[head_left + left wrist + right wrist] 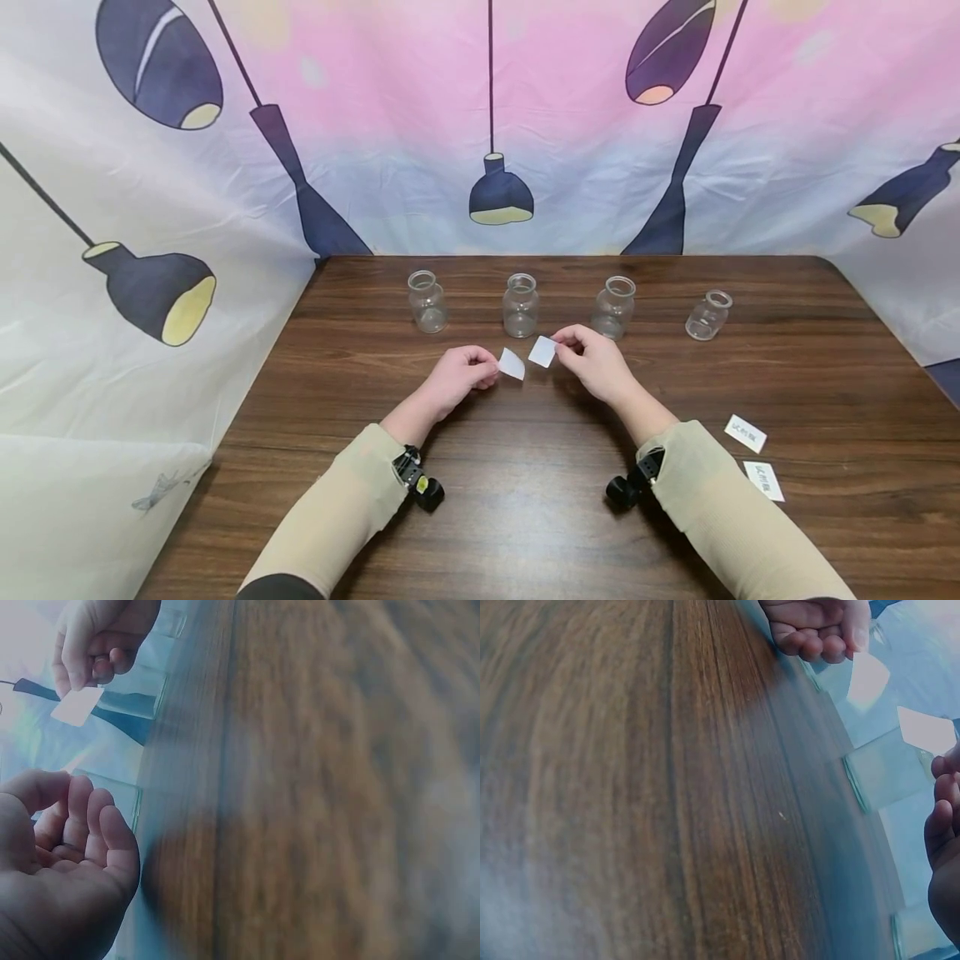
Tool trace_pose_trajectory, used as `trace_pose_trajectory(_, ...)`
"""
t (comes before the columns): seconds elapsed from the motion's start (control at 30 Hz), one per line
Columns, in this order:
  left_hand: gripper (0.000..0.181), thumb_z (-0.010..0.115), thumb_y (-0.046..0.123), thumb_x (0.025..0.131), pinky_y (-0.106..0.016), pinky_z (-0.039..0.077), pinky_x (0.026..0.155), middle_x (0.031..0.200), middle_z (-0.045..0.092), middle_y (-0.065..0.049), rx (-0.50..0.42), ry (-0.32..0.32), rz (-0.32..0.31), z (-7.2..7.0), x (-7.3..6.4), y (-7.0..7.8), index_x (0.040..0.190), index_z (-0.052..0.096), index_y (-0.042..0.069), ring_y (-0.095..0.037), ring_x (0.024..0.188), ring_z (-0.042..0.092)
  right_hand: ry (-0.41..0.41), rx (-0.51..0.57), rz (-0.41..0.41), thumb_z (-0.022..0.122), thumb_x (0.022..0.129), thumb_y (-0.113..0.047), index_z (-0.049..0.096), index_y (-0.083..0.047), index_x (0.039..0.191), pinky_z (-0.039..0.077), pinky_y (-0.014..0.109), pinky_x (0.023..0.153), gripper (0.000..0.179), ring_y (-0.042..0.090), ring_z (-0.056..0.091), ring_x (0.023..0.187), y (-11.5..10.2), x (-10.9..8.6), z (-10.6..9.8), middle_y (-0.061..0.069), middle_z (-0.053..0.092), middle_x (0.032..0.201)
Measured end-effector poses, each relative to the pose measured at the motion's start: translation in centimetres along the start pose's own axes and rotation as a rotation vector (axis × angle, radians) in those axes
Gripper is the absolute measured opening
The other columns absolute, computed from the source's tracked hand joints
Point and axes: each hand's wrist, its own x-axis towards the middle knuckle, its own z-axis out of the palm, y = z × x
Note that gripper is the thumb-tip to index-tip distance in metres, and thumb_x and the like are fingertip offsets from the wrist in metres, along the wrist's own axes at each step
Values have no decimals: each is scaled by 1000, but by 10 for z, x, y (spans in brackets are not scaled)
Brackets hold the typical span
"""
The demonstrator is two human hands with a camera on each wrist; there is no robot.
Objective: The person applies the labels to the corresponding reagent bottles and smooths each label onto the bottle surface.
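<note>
My left hand (467, 372) pinches a slightly curled white paper slip (512, 365) by its left edge, between thumb and forefinger. Just right of it, a flatter white square label (543, 352) is pinched at its right edge by my right hand (597, 362). A small gap separates the two pieces, both held in front of a glass jar (521, 307). In the right wrist view, the curled slip (868, 679) and the label (925, 731) face each other, with the fingers of both hands bent around their edges.
More open glass jars stand in the row at the back: one at the left (427, 302), one behind my right hand (613, 307), and a smaller one (708, 316) farther right. Two white labels with handwriting, an upper (746, 433) and a lower (763, 481), lie on the wooden table (510, 533).
</note>
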Motion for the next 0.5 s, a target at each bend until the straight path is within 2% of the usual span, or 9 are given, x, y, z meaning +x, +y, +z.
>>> trace_pose_trajectory(0.1,9,60,4,85,-26,47,62,72,61,-5,9,-6,2,-3,-1,-2,87,62,-4,-13,66,55,2,3,6,61,88,-10,66,-6,98,42,30,68,12,17,53,75,2,-1,-1,4,64,84)
trace_pose_trajectory(0.23,10,60,6,85,-26,45,60,71,59,-3,71,-13,12,-10,-3,-5,88,63,-4,-14,64,53,3,14,14,61,88,-11,66,-6,98,42,31,67,12,18,53,75,3,-1,-1,4,63,84)
trace_pose_trajectory(0.5,11,59,6,86,-27,47,61,73,59,-2,147,-79,23,-24,-8,-8,89,63,-4,-14,65,54,8,9,17,61,89,-12,66,-7,98,42,32,67,12,18,53,75,7,-3,-2,4,64,85)
